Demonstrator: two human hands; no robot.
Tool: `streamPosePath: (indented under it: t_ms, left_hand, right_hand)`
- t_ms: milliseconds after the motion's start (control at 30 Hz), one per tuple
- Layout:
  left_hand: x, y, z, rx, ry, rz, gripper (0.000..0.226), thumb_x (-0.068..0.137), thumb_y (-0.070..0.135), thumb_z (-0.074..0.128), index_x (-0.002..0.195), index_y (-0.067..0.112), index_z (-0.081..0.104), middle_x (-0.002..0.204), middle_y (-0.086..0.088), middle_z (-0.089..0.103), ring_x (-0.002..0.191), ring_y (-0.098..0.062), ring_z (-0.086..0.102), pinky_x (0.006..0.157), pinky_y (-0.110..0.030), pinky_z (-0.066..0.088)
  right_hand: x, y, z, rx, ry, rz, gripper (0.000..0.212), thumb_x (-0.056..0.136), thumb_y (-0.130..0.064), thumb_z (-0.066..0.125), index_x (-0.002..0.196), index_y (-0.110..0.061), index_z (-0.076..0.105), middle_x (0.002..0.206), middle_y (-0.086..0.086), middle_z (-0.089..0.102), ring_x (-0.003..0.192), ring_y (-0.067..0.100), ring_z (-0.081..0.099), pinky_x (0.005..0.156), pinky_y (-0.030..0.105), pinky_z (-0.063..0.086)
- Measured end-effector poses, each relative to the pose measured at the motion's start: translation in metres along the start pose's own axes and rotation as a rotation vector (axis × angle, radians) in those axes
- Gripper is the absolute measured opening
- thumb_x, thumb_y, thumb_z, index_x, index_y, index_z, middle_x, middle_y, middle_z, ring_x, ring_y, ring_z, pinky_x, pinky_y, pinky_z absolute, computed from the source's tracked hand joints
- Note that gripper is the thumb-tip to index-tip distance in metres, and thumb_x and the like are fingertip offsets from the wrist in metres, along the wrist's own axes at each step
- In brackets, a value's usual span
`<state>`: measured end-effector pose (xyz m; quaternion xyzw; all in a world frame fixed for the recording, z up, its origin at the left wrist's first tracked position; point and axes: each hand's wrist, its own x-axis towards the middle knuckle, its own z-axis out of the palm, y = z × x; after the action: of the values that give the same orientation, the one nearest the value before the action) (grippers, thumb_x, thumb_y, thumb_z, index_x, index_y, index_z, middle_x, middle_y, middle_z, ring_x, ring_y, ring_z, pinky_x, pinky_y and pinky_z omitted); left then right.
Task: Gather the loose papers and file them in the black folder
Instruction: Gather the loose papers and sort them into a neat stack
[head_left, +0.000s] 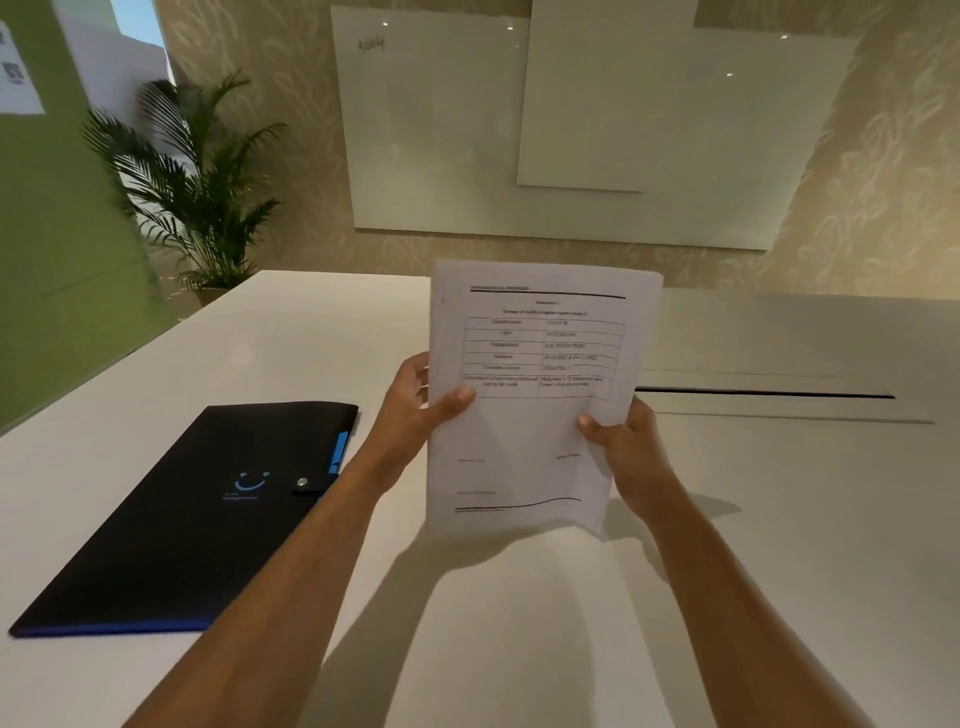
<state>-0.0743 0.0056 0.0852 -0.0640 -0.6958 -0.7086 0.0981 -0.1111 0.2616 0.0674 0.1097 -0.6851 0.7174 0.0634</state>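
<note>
I hold a stack of white papers (530, 431) upright above the white table (727, 519), the top sheet printed with a table of text. My left hand (415, 405) grips the stack's left edge, thumb on the front. My right hand (628, 447) grips the right edge lower down. The black folder (192, 519) lies shut flat on the table to the left of my left arm, with a blue smile logo, a snap strap and a blue edge.
A long dark slot (763, 393) runs across the table behind the papers on the right. A potted palm (202, 192) stands past the table's far left corner. White boards (561, 130) hang on the wall ahead.
</note>
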Motion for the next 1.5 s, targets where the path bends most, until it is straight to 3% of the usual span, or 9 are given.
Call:
streamPosePath:
  t_ms: [100, 200, 400, 600, 867, 1067, 1233, 1367, 1500]
  left_hand:
    - [0.001, 0.008, 0.015, -0.026, 0.015, 0.09, 0.046, 0.081, 0.033, 0.073, 0.124, 0.024, 0.058, 0.117, 0.001, 0.069, 0.1, -0.023, 0.069, 0.081, -0.046, 0.059]
    - [0.001, 0.012, 0.027, -0.011, 0.149, 0.19, 0.022, 0.087, 0.027, 0.069, 0.105, 0.038, 0.064, 0.102, 0.014, 0.073, 0.089, -0.013, 0.071, 0.068, -0.03, 0.06]
    - [-0.004, -0.002, 0.025, 0.035, 0.272, 0.236, 0.033, 0.08, 0.03, 0.073, 0.108, 0.032, 0.057, 0.107, 0.006, 0.068, 0.094, -0.016, 0.069, 0.069, -0.029, 0.06]
    - [-0.016, -0.023, 0.034, 0.029, 0.323, 0.181, 0.036, 0.08, 0.017, 0.067, 0.104, 0.041, 0.055, 0.101, 0.019, 0.067, 0.092, -0.002, 0.065, 0.066, -0.018, 0.056]
    - [-0.017, -0.028, 0.04, 0.039, 0.374, 0.217, 0.032, 0.088, 0.01, 0.061, 0.115, 0.024, 0.05, 0.114, 0.004, 0.062, 0.102, -0.016, 0.062, 0.072, -0.02, 0.058]
    - [-0.014, -0.021, 0.036, 0.008, 0.353, 0.182, 0.027, 0.09, 0.009, 0.054, 0.109, 0.029, 0.049, 0.11, 0.007, 0.061, 0.097, -0.013, 0.063, 0.065, -0.015, 0.055]
    - [-0.007, -0.026, 0.027, 0.119, 0.314, -0.05, 0.013, 0.095, 0.022, 0.045, 0.099, 0.035, 0.047, 0.101, 0.012, 0.062, 0.082, -0.006, 0.065, 0.051, -0.015, 0.051]
    - [-0.004, -0.049, 0.023, 0.316, 0.299, -0.179, 0.019, 0.101, 0.03, 0.036, 0.105, 0.018, 0.05, 0.111, -0.005, 0.06, 0.096, -0.019, 0.059, 0.076, -0.03, 0.05]
    - [-0.008, -0.067, 0.026, 0.484, 0.257, -0.311, 0.027, 0.1, 0.022, 0.037, 0.117, 0.006, 0.049, 0.115, -0.011, 0.055, 0.092, -0.022, 0.053, 0.074, -0.032, 0.044]
  right_hand:
    - [0.001, -0.003, 0.007, -0.063, 0.005, -0.012, 0.037, 0.084, 0.006, 0.064, 0.112, -0.018, 0.069, 0.103, -0.005, 0.078, 0.097, 0.019, 0.073, 0.086, 0.044, 0.059]
    - [0.0, -0.013, 0.011, -0.1, 0.04, -0.07, 0.039, 0.082, 0.001, 0.067, 0.103, -0.031, 0.067, 0.096, -0.019, 0.077, 0.091, 0.007, 0.073, 0.082, 0.036, 0.06]
    - [-0.016, -0.008, 0.013, -0.029, 0.121, -0.127, 0.047, 0.066, -0.014, 0.068, 0.105, -0.036, 0.055, 0.098, -0.013, 0.074, 0.09, 0.007, 0.071, 0.067, 0.021, 0.058]
    - [-0.027, 0.012, 0.03, -0.073, 0.221, -0.132, 0.038, 0.067, -0.017, 0.062, 0.099, -0.035, 0.052, 0.102, -0.01, 0.067, 0.086, -0.005, 0.065, 0.064, 0.012, 0.053]
    - [-0.03, 0.013, 0.035, -0.113, 0.284, -0.178, 0.03, 0.075, -0.019, 0.059, 0.097, -0.038, 0.053, 0.101, -0.014, 0.065, 0.085, -0.011, 0.062, 0.062, 0.008, 0.05]
    - [-0.021, 0.009, 0.028, -0.149, 0.23, -0.147, 0.028, 0.072, -0.021, 0.058, 0.096, -0.036, 0.057, 0.098, -0.013, 0.068, 0.082, -0.006, 0.065, 0.063, 0.013, 0.051]
    - [-0.007, 0.012, 0.015, -0.2, 0.153, 0.131, 0.032, 0.069, -0.023, 0.056, 0.1, -0.028, 0.058, 0.101, -0.006, 0.07, 0.09, 0.014, 0.068, 0.067, 0.03, 0.051]
    - [-0.011, 0.026, 0.016, -0.274, 0.1, 0.274, 0.034, 0.074, -0.015, 0.053, 0.107, -0.025, 0.053, 0.104, -0.007, 0.064, 0.091, 0.018, 0.066, 0.072, 0.037, 0.059]
    - [-0.019, 0.042, 0.016, -0.445, -0.004, 0.378, 0.04, 0.075, -0.02, 0.049, 0.114, -0.027, 0.043, 0.115, 0.001, 0.064, 0.102, 0.029, 0.063, 0.09, 0.052, 0.054]
